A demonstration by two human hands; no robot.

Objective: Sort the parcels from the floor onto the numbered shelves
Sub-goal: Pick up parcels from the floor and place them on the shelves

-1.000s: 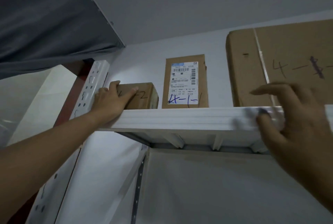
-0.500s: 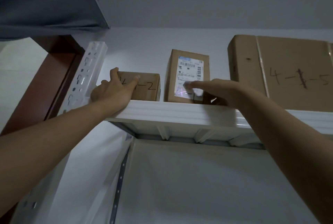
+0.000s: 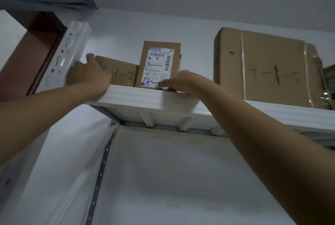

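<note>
Cardboard under both hands. My left grip (image 3: 87,75) clasps the left end of the low parcel (image 3: 123,75) marked 1-2, thumb over its top edge. Right grip (image 3: 183,82): bent fingertips (image 3: 163,86) meet the lower front of the upright labelled parcel (image 3: 159,65); pinching or only pressing, I cannot tell. Low parcel sits just beside the upright one, at its 9 o'clock. Large box (image 3: 268,69), marked 4-1-5, at 3 o'clock, apart. All three stand on the white top shelf (image 3: 145,99).
</note>
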